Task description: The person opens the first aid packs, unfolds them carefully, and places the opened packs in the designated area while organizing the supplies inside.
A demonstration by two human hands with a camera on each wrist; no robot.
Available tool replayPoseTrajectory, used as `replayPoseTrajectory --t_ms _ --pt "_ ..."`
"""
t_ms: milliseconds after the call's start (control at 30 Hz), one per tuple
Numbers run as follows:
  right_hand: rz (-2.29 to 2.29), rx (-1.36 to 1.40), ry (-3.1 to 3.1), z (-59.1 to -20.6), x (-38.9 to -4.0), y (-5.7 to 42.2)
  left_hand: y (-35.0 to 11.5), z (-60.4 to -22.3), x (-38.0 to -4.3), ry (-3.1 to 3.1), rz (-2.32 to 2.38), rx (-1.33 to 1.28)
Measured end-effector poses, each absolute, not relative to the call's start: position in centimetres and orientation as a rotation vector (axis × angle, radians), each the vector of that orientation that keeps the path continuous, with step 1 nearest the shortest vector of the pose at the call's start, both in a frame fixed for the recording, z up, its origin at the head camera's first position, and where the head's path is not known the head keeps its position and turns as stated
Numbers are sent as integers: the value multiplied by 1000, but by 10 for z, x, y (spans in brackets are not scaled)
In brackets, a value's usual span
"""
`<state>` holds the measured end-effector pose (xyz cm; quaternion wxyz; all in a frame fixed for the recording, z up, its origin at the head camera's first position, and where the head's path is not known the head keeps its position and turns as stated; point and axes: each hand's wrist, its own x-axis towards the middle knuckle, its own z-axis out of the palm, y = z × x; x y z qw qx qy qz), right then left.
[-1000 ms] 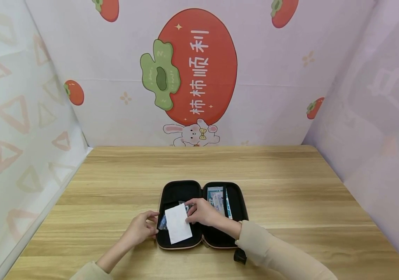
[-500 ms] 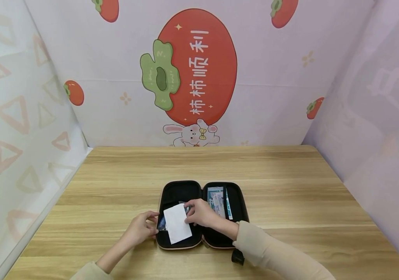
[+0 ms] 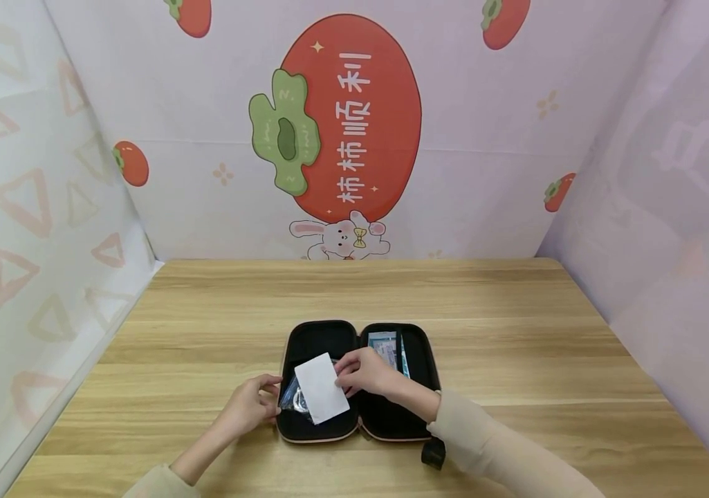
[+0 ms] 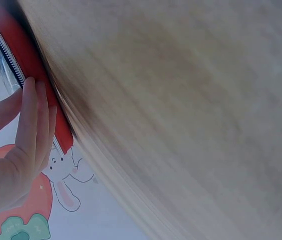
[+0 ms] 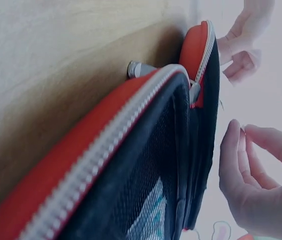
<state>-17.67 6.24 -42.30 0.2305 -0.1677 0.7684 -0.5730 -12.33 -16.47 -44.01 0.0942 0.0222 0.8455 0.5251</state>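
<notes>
Where right hand (image 3: 369, 371) pinches, paper (image 3: 321, 391) extends leftward.

White backdrop (image 3: 466, 200) at the wooden tabletop's (image 3: 516, 332) 12 o'clock bears a large persimmon print (image 3: 385, 117) (rabbit print (image 3: 340, 238) at its 6 o'clock).

The head view looks forward and down from farthest off, taking in surface (image 3: 516, 325) and backdrop (image 3: 466, 104); the left wrist view, tilted, and the right wrist view, turned sideways, look close along opposite sides of the case (image 3: 391, 420), which all share.
</notes>
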Motion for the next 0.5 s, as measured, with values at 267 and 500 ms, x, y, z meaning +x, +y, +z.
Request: replayPoseTrajectory --t_ms 267,500 --pt "-1609 -494 2115 -416 -177 74 -165 -439 -123 2497 1565 91" --pt "-1607 -529 2203 -412 -176 82 -165 -438 -122 2479 1575 78"
